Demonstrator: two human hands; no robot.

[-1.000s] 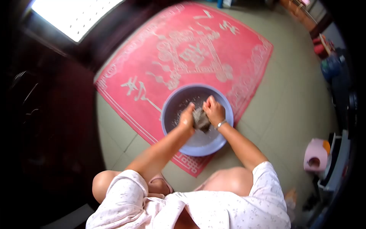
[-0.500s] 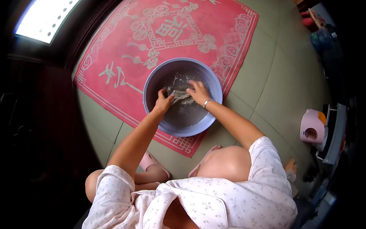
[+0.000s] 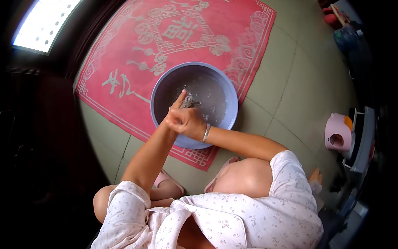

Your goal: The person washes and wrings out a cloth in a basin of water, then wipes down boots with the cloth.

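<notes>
A lavender basin (image 3: 230, 124) holds cloudy grey water (image 3: 209, 89) with white suds. A wet greyish cloth (image 3: 191, 101) lies bunched in it. My left hand (image 3: 177, 103) is at the cloth, one finger stretched forward beside it; the rest of that hand is largely covered, though it seems closed on the cloth. Across my left wrist lies my right hand (image 3: 190, 123), its fingers curled and slightly smeared by motion. What the right fingers hold, if anything, is hidden. A silver bracelet (image 3: 206, 133) circles the right wrist.
Under the basin is a red mat (image 3: 124, 103) with pale patterns, on greenish floor tiles (image 3: 265, 112). My pink slippers (image 3: 222, 174) are close to the basin. A pink container (image 3: 338, 132) and a blue object (image 3: 347, 39) stand at the right. Dark furniture (image 3: 41, 124) is at left.
My right hand has left the cloth, moving left and toward me across my left wrist, and its fingers have curled. My left hand stays near the cloth, which is now more covered.
</notes>
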